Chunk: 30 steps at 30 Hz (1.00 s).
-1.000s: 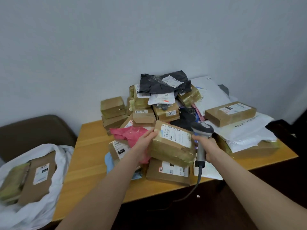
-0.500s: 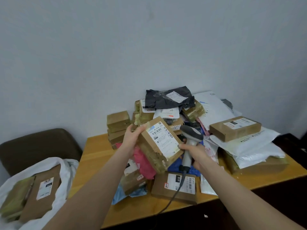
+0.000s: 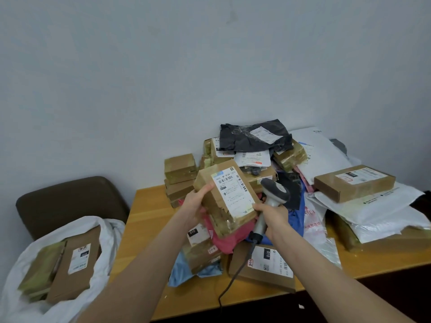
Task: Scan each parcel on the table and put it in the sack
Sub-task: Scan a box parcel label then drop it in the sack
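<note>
I've tipped the parcel up higher, label facing me above the table. Left hand grips its edge, right hand wraps the scanner beside it.

The wooden table carries a heap of parcels. A flat cardboard box and a light blue mailer lie near its front edge, stacked brown boxes at the back left.
</note>
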Tool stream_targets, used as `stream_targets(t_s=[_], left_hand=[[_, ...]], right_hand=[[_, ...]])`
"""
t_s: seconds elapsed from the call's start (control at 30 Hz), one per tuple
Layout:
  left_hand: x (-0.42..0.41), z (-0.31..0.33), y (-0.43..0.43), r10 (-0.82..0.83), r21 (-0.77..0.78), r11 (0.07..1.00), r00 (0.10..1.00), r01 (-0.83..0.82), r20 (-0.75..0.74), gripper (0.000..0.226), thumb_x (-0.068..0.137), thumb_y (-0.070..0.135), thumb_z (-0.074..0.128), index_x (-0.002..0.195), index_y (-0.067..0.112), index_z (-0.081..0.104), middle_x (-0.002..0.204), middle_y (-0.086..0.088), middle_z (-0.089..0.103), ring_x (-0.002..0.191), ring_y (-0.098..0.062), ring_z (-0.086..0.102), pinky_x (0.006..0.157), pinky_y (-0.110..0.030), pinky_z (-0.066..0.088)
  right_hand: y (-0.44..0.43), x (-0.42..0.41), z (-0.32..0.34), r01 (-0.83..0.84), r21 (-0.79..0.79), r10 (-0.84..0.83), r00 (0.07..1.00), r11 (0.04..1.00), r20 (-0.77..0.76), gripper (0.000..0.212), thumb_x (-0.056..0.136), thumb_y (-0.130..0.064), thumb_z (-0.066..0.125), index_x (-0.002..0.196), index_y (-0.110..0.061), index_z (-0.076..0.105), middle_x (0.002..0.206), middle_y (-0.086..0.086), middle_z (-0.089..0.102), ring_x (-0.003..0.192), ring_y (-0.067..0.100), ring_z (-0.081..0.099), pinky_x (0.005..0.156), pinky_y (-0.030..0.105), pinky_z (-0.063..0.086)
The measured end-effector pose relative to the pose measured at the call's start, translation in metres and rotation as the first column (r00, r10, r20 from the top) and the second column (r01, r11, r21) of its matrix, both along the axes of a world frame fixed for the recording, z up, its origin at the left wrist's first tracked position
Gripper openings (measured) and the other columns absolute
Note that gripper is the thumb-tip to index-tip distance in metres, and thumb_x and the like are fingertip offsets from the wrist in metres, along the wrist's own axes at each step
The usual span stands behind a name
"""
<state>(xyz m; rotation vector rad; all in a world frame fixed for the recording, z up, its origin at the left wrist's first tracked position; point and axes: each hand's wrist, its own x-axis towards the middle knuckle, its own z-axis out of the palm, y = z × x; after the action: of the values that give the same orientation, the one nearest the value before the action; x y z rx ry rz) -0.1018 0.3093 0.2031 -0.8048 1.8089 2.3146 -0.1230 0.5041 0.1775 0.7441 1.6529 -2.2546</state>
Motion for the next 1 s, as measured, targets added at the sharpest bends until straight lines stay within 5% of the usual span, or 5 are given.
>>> stream_targets(t_s=[0.3,0.5,0.63,0.8,1.0], left_hand=[[0.011,-0.018,-0.026,-0.079,-0.14,0.987,0.997,0.077,-0.012,0.087,0.075,0.023,0.078,0.147,0.035,0.031,0.124,-0.011,0.062,0.102,-0.034,0.064,0.083,-0.051,0.055],[0.018,-0.026,-0.043,0.009,-0.029,1.0,0.999,-0.011,-0.05,0.072,0.079,0.018,0.074,0.143,0.027,0.041,0.118,-0.008,0.066,0.099,-0.029,0.068,0.079,-0.046,0.057],[0.021,-0.033,-0.032,-0.045,-0.088,0.995,0.998,0.042,-0.033,0.075,0.079,0.016,0.074,0.144,0.025,0.039,0.114,-0.007,0.067,0.098,-0.029,0.066,0.082,-0.045,0.054],[0.021,-0.032,-0.027,-0.118,-0.05,0.992,0.993,0.118,-0.008,0.075,0.076,0.014,0.075,0.143,0.018,0.041,0.117,-0.014,0.066,0.081,-0.021,0.067,0.057,-0.03,0.053],[0.024,-0.035,-0.015,-0.219,-0.089,0.972,0.976,0.219,0.014,0.102,0.053,0.021,0.084,0.143,0.02,0.037,0.115,-0.012,0.064,0.092,-0.026,0.067,0.069,-0.038,0.054]], right_hand=[[-0.017,0.016,0.005,-0.035,0.178,0.063,0.986,0.983,-0.153,0.038,0.08,-0.01,0.075,0.114,-0.007,0.057,0.101,0.01,0.065,0.096,0.028,0.061,0.094,0.049,0.051],[-0.017,0.044,0.009,-0.139,0.158,0.175,0.953,0.978,-0.246,0.011,0.085,-0.013,0.072,0.085,-0.004,0.066,0.058,0.005,0.069,0.05,0.014,0.064,0.052,0.027,0.053],[-0.022,0.054,0.01,-0.174,0.131,0.197,0.963,0.976,-0.186,0.018,0.085,-0.012,0.071,0.07,-0.006,0.063,0.054,0.006,0.062,0.048,0.016,0.056,0.052,0.03,0.047],[-0.019,0.061,0.013,-0.206,0.057,0.212,0.964,0.977,-0.16,0.013,0.085,-0.008,0.07,0.074,-0.003,0.065,0.058,0.009,0.066,0.043,0.013,0.057,0.044,0.024,0.047],[-0.019,0.066,0.014,-0.244,0.12,0.259,0.957,0.962,-0.133,0.012,0.086,-0.011,0.071,0.09,0.001,0.068,0.07,0.009,0.071,0.048,0.012,0.059,0.046,0.025,0.047]])
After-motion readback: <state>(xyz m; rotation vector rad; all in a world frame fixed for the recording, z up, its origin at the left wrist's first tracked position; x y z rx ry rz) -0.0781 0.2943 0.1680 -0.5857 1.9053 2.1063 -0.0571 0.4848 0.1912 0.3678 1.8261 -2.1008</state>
